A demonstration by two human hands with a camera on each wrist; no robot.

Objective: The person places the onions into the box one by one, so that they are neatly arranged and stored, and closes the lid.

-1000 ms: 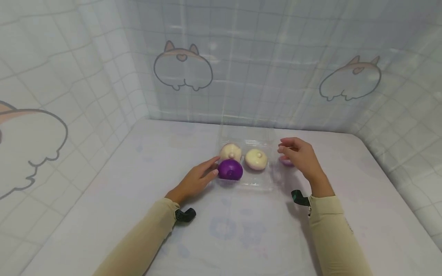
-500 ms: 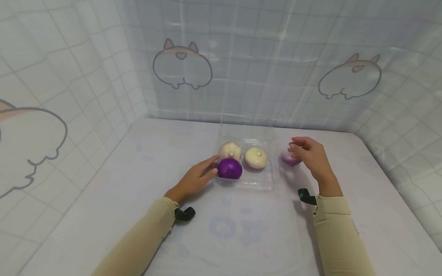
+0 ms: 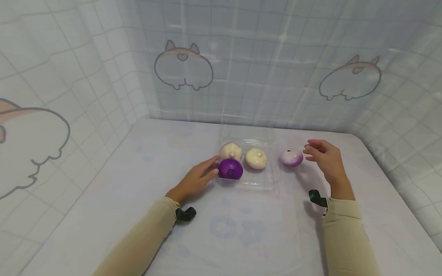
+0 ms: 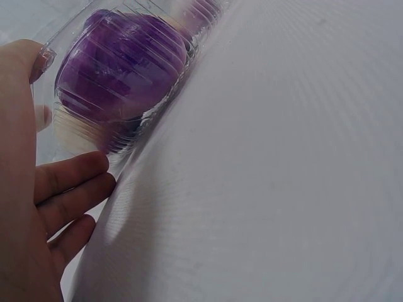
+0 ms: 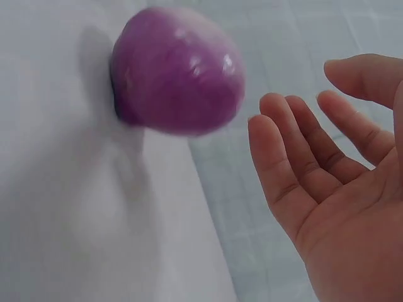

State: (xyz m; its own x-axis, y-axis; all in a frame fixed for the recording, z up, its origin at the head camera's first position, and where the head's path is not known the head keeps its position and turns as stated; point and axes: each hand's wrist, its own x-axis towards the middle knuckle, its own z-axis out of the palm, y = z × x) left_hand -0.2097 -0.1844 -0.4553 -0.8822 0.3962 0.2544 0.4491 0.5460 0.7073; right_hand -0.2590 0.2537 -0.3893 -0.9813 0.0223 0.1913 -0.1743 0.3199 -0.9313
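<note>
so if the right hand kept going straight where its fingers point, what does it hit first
Most likely the pale purple onion lying on the table outside the clear tray. The right hand is open, fingers aimed at it with a small gap between; depth is hard to judge.

A white bench [image 3: 103,199] is covered with a pale cloth that has faint blue marks [image 3: 224,226] on it. Two cream round things sit side by side at the back of the box: one on the left [image 3: 230,151] and one on the right [image 3: 256,158]. Behind and on both sides hangs a white sheet with a grid of squares [image 3: 276,57]. Funny animal bottoms with little ears are drawn on it, one in the middle [image 3: 183,66], one at the right [image 3: 350,78], and part of one at the left [image 3: 31,142].
</note>
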